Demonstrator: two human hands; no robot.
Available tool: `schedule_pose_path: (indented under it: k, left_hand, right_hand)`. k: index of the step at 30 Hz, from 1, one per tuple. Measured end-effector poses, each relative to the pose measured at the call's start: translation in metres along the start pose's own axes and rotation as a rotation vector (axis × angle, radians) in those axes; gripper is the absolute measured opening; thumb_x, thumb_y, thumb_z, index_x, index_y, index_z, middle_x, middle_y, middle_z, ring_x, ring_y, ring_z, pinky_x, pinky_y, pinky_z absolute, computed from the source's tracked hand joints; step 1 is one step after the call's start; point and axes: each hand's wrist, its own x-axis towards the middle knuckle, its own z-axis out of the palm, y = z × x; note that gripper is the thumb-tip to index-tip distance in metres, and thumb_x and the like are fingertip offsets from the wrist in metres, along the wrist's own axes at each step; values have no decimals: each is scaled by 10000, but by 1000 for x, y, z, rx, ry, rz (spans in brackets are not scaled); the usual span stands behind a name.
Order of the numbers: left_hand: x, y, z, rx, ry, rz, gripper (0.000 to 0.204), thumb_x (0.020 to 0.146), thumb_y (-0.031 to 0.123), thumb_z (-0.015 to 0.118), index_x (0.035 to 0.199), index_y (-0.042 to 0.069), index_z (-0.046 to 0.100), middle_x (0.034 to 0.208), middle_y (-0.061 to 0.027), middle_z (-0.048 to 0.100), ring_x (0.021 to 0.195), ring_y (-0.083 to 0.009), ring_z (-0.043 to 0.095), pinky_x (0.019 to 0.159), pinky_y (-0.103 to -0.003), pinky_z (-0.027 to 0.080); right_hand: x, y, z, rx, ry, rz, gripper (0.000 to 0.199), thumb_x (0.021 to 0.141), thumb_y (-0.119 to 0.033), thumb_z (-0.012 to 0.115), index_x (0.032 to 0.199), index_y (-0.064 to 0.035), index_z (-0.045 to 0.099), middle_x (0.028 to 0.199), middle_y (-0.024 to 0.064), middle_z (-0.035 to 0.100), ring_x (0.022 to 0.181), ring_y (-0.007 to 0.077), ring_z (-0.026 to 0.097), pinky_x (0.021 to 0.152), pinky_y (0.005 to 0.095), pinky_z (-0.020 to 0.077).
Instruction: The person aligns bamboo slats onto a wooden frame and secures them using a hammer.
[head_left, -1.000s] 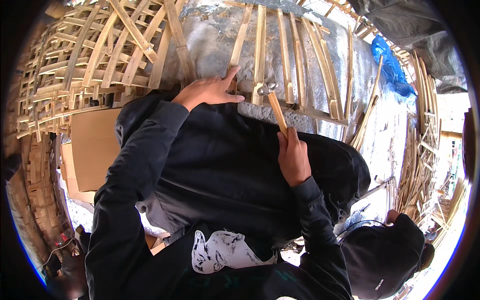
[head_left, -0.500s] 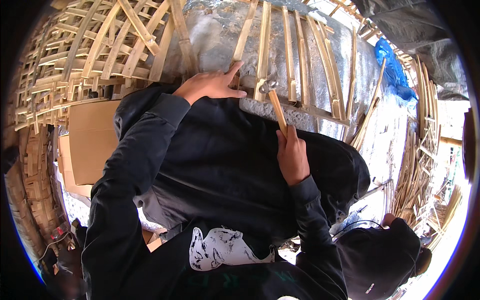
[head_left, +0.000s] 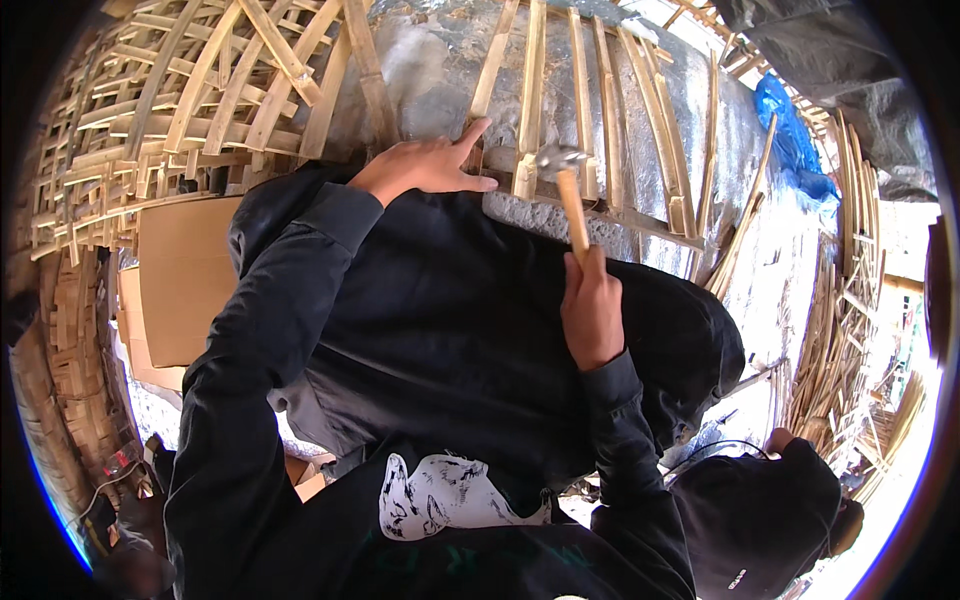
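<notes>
My right hand (head_left: 593, 315) is closed around the wooden handle of a hammer (head_left: 573, 205). Its metal head is lifted beside the lower end of a bamboo strip (head_left: 530, 110). To the left, my left hand (head_left: 425, 168) lies with thumb and forefinger spread wide. Its forefinger tip reaches the lower part of another bamboo strip (head_left: 494, 62); the remaining fingers are hidden. Under the strips' lower ends runs a wooden crosspiece (head_left: 655, 228), and below that a rough grey block (head_left: 540, 217).
Woven bamboo lattice (head_left: 190, 90) fills the upper left, above a cardboard box (head_left: 185, 285). More strips lean over a grey sheet toward a blue plastic bag (head_left: 790, 130). Bundled bamboo sticks (head_left: 825, 370) stand at right. Another person in black (head_left: 760, 510) is at lower right.
The hammer head has moved off the bamboo strip, slightly up and to the right, with my right hand shifting along. My left hand has stayed almost still.
</notes>
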Motion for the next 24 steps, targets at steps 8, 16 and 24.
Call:
schedule_pose_path:
  k: [8,16,24]
  left_hand:
    - [0,3,-2,14,-1,-14,1071,904,771,571,1676,253,39,1142,-333,702,1145,-521,656,998,-579,492]
    - [-2,4,-3,34,-12,-16,1087,898,779,568,1680,252,27,1120,-333,707,1144,-515,659,994,-575,494]
    - [-6,5,-5,49,-23,-28,1101,893,770,578,1682,230,33,1122,-339,706,1147,-510,660,1008,-556,496]
  right_hand:
    - [0,-2,1,8,-18,-37,185,1044,-106,603,1009,2,458,726,305,612,710,524,612,558,585,436]
    - [1,-2,-2,27,-33,31,180,1038,-108,624,1002,10,492,763,309,617,765,527,615,568,559,428]
    - [-1,-6,0,9,-32,-13,187,1043,-110,614,991,4,475,738,310,612,732,527,613,557,567,427]
